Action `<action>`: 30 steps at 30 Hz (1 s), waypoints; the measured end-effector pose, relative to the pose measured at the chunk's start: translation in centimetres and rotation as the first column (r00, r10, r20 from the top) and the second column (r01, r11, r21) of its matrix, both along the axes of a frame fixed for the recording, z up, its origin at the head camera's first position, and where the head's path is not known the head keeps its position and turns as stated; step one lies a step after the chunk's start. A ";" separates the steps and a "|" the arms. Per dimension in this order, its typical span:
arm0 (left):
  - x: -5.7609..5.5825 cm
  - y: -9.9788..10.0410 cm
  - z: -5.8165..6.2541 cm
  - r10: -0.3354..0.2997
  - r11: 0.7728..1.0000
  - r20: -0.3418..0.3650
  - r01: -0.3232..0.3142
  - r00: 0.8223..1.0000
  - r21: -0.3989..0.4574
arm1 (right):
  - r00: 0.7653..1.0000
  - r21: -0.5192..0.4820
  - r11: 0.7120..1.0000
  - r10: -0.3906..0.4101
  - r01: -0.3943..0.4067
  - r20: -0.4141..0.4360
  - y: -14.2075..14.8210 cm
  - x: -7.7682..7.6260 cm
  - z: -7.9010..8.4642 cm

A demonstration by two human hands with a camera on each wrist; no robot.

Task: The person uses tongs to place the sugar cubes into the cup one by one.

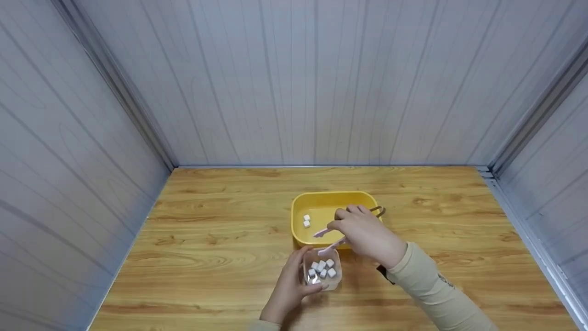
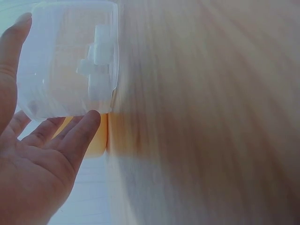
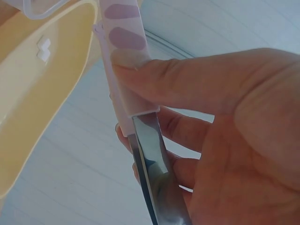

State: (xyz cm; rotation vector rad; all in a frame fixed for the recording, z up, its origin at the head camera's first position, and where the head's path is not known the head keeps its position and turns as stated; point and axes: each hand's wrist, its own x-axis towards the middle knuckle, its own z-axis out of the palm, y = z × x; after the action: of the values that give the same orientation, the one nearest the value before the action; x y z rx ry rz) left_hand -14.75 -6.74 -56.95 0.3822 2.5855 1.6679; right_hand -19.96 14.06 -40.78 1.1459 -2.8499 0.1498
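My left hand (image 1: 288,286) grips a small clear plastic container (image 1: 337,280), thumb on the near side and fingers round the far side. Several white cubes (image 1: 322,265) lie inside it; the left wrist view shows them blurred through the wall (image 2: 70,61). My right hand (image 1: 367,234) holds a pair of tongs (image 3: 124,79) with pink ends and a metal strip, the thumb pressing on one pink arm. The tongs' tips are spread apart, one near the container's far rim, with no cube visible between them. Beyond the container stands a yellow tray (image 1: 330,212).
Two white cubes (image 1: 307,221) sit at the left inside the yellow tray, close together. Everything rests on a wood-grain table (image 1: 220,257). Pale panel walls (image 1: 294,92) enclose the table at the back and both sides.
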 end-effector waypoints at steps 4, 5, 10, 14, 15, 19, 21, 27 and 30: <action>-0.1 0.0 0.0 0.001 1.000 -0.016 -0.001 1.000 -0.006 | 1.000 -0.002 1.000 -0.003 0.003 0.010 0.0 -0.4 0.0; -0.1 0.0 -0.1 0.002 1.000 -0.017 -0.002 1.000 -0.007 | 1.000 0.000 1.000 -0.003 0.003 0.013 0.1 -0.5 0.0; 0.0 0.0 -0.1 0.004 1.000 -0.020 -0.004 1.000 -0.006 | 1.000 0.008 1.000 -0.008 0.008 0.014 0.1 -1.0 -0.1; 0.0 0.0 0.0 0.001 1.000 -0.020 -0.001 1.000 0.002 | 1.000 0.016 1.000 -0.018 0.017 0.013 0.1 -1.4 -0.2; 0.0 0.0 0.0 0.001 1.000 -0.014 -0.001 1.000 0.004 | 1.000 0.019 1.000 -0.022 0.021 0.016 0.1 -1.5 -0.2; 0.0 -0.1 -0.1 0.003 1.000 0.005 -0.003 1.000 0.013 | 0.999 0.031 0.999 -0.031 0.030 0.032 0.1 -1.8 -0.1; -0.1 -0.1 -0.1 0.003 1.000 0.005 -0.003 1.000 0.014 | 0.999 0.029 0.999 -0.032 0.031 0.039 0.1 -2.0 -0.2; 0.0 -0.1 -0.3 -0.010 1.000 -0.062 0.011 0.998 0.009 | 0.999 0.018 0.999 -0.028 0.028 0.016 0.2 -2.4 -0.2; 0.0 0.0 -0.2 -0.004 1.000 -0.048 0.004 0.999 0.008 | 0.999 0.017 0.999 -0.036 0.036 0.013 0.2 -2.6 -0.3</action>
State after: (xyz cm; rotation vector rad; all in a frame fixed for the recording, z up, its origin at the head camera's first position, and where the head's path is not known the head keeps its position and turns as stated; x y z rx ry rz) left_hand -14.78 -6.69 -57.12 0.4329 2.6110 1.6891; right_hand -22.52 14.28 -41.10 1.0997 -2.8874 0.1321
